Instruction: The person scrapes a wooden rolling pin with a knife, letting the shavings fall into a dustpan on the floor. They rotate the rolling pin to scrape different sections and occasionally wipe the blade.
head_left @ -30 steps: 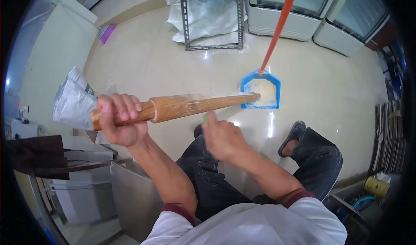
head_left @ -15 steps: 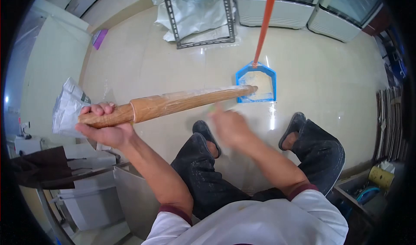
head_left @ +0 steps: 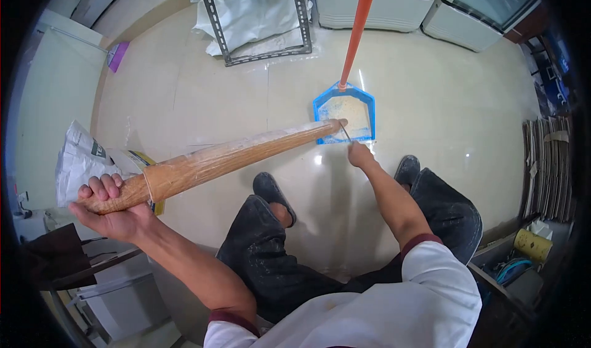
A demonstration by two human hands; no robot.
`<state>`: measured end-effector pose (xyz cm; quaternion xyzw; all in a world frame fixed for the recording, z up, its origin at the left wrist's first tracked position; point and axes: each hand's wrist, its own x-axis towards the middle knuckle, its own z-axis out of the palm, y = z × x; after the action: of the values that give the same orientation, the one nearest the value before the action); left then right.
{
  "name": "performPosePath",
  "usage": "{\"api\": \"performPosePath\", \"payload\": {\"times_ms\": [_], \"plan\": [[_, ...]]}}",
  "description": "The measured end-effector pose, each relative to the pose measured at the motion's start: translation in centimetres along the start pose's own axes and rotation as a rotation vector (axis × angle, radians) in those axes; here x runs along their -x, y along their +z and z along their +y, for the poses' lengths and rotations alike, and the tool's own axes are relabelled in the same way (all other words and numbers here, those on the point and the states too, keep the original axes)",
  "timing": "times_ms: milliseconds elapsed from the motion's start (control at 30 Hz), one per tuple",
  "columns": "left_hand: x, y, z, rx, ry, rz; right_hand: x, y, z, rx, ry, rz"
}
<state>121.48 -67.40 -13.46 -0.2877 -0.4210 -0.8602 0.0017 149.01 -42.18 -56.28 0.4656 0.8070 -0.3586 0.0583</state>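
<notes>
My left hand (head_left: 114, 209) is wrapped round the near handle of a large wooden rolling pin (head_left: 240, 160), which is dusted with white along its upper side. The pin slants up to the right over the floor. My right hand (head_left: 360, 155) is closed on a thin knife (head_left: 346, 132), its narrow blade touching or very near the pin's far end; the knife's handle is hidden in my fingers. Beyond that end, a blue dustpan (head_left: 371, 114) with an orange pole (head_left: 359, 31) holds pale powder.
A white bag (head_left: 77, 163) stands at left beside my left hand. At the back are a metal frame (head_left: 268, 57) with white sacks (head_left: 252, 15) and white cabinets (head_left: 375, 12). Stacked flat cardboard (head_left: 548, 169) and a crate (head_left: 492, 274) are at right. My slippered feet (head_left: 274, 197) rest on the tiles.
My right hand has moved up and right to the pin's far end, and the blade now shows. My left hand and the pin's near handle have shifted left and down. The view has shifted slightly.
</notes>
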Motion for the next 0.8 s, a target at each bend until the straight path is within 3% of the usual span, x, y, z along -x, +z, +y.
{"api": "performPosePath", "payload": {"times_ms": [67, 100, 167, 200, 233, 300, 367, 467, 500, 533, 667, 800], "plan": [[-0.1, 0.8, 0.0, -0.044, -0.004, 0.051, 1.5, -1.8, -0.6, -0.011, 0.126, 0.071], [0.1, 0.8, 0.2, -0.073, -0.011, 0.084, 2.8, -2.9, -2.8, -0.091, 0.091, 0.147], [0.3, 0.7, 0.5, -0.052, -0.051, 0.067, 7.3, -6.6, -10.2, -0.208, -0.221, 0.142], [0.0, 0.8, 0.6, -0.036, -0.066, 0.045, 9.7, -8.0, -14.6, -0.116, -0.314, 0.039], [0.2, 1.5, 0.6, -0.045, -0.053, 0.052, 13.2, -10.8, -19.6, -0.234, -0.464, -0.060], [0.4, 2.4, 0.8, -0.084, -0.036, 0.119, 18.8, -14.4, -27.8, -0.072, -0.589, -0.217], [0.7, 2.7, 0.8, -0.095, -0.041, 0.168, 21.5, -15.5, -31.3, -0.248, -0.641, -0.242], [0.7, 2.1, 0.8, -0.079, -0.053, 0.191, 16.6, -9.1, -26.3, -0.078, -0.646, -0.140], [0.6, 1.6, 0.7, -0.074, -0.053, 0.186, 14.4, -8.6, -23.2, -0.170, -0.410, -0.206], [0.6, 1.2, 0.5, -0.070, -0.051, 0.188, 12.4, -6.1, -19.7, -0.318, -0.181, 0.006], [0.4, 1.3, 0.4, -0.086, -0.057, 0.223, 2.3, -0.1, -3.7, -0.116, -0.105, 0.150], [0.2, 1.1, 0.3, -0.073, -0.044, 0.201, 5.7, -6.4, -9.5, -0.095, -0.256, 0.104]]}}
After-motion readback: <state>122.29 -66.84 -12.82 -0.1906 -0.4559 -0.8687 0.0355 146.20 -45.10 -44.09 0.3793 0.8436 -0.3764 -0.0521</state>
